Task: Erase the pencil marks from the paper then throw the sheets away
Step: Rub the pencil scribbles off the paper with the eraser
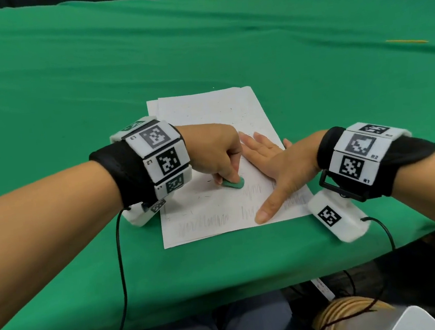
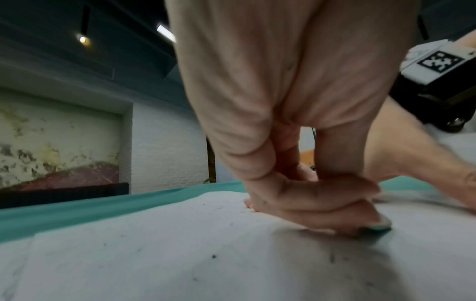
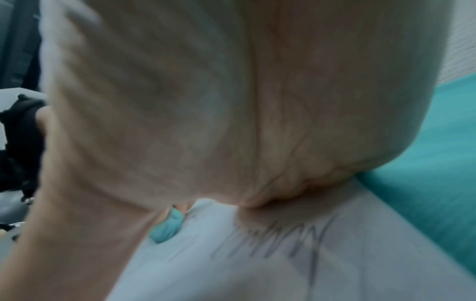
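Note:
A small stack of white sheets (image 1: 205, 112) lies on the green table near its front edge. Grey pencil scribbles (image 1: 203, 222) run along the top sheet's near part, and one scribble (image 3: 283, 240) shows close up. My left hand (image 1: 218, 159) pinches a green eraser (image 1: 234, 184) and presses it onto the top sheet at mid-page. In the left wrist view only a sliver of the eraser (image 2: 378, 227) shows under my fingertips. My right hand (image 1: 273, 169) lies flat on the paper's right side, fingers spread straight, thumb (image 1: 265, 213) near the bottom edge. The eraser (image 3: 167, 228) appears past my right palm.
A yellow pencil (image 1: 407, 41) lies far off at the right of the green tablecloth (image 1: 67, 73). Dark eraser crumbs (image 2: 213, 256) dot the paper. The table's front edge (image 1: 225, 303) runs just above my lap, with cables and a bin-like object (image 1: 404, 320) below at the right.

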